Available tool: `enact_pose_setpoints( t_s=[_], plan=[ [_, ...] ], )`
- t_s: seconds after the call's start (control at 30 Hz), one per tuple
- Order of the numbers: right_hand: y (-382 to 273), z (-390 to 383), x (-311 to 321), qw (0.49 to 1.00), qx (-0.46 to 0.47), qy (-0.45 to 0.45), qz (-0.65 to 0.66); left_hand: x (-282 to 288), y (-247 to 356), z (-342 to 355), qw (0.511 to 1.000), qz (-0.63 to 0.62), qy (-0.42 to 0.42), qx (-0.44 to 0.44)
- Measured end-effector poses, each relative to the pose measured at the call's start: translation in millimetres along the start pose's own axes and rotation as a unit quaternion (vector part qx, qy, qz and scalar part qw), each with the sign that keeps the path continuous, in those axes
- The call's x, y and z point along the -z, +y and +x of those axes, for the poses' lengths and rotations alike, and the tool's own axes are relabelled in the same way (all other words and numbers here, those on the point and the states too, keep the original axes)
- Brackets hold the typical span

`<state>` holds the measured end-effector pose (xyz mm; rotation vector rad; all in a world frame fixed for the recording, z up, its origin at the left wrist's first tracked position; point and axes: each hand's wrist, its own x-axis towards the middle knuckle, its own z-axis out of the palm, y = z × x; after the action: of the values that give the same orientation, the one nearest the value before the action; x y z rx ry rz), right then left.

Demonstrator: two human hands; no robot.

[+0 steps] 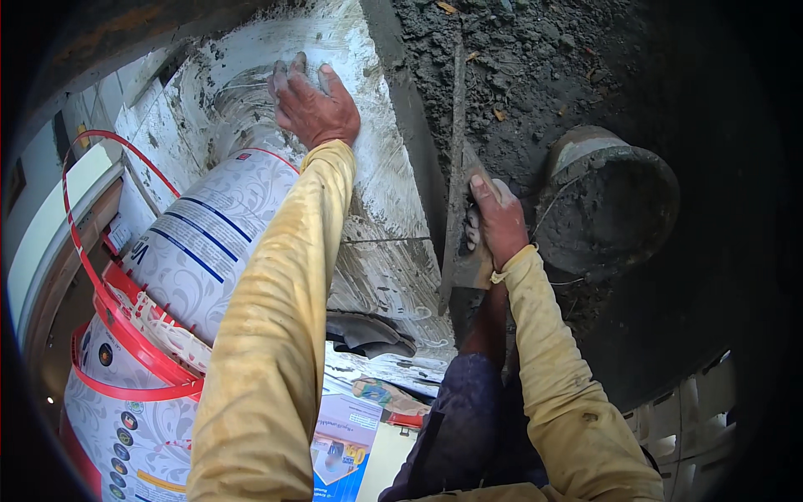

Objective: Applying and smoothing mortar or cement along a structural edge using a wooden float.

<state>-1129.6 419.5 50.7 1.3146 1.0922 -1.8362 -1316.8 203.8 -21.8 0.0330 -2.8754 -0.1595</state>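
My left hand [316, 105] lies against a white, smeared surface [386, 197], fingers and thumb apart, holding nothing. In my right hand [499, 222] is a long, narrow plastering float [457, 184], seen nearly edge-on and smeared with grey. Its blade runs along the white surface's grey, mortar-coated edge [410, 125]; whether it touches there I cannot tell. The fingers wrap its handle, partly hidden behind the hand. To the right of that hand, a mortar-caked bucket [615, 205] tilts with its dark mouth facing me.
Two patterned pails with red rims and handles, an upper pail [201, 226] and a lower pail [125, 427], stand at my left. Dark, crumbly soil or mortar [519, 75] with a few leaves spreads at the far right. Below lies a blue and white printed package [343, 443].
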Motion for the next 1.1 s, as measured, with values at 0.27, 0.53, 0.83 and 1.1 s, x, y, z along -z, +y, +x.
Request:
enact_pose_setpoints(
  t_s=[0.27, 0.53, 0.83, 1.1],
  plan=[
    [3, 54, -16, 0.989, 0.064, -0.053, -0.121, 1, 2, 0, 1.0, -0.009, -0.011, 0.007],
    [-19, 83, -34, 0.96, 0.131, -0.059, -0.241, 2, 1, -1, 1.0, -0.008, -0.022, 0.001],
    [-42, 58, -43, 0.918, 0.28, -0.038, -0.277, -1, 7, -3, 1.0, -0.004, -0.013, 0.001],
    [17, 1, -19, 0.954, 0.208, -0.085, -0.199, 3, 4, 0, 1.0, -0.016, -0.02, 0.006]
  ],
)
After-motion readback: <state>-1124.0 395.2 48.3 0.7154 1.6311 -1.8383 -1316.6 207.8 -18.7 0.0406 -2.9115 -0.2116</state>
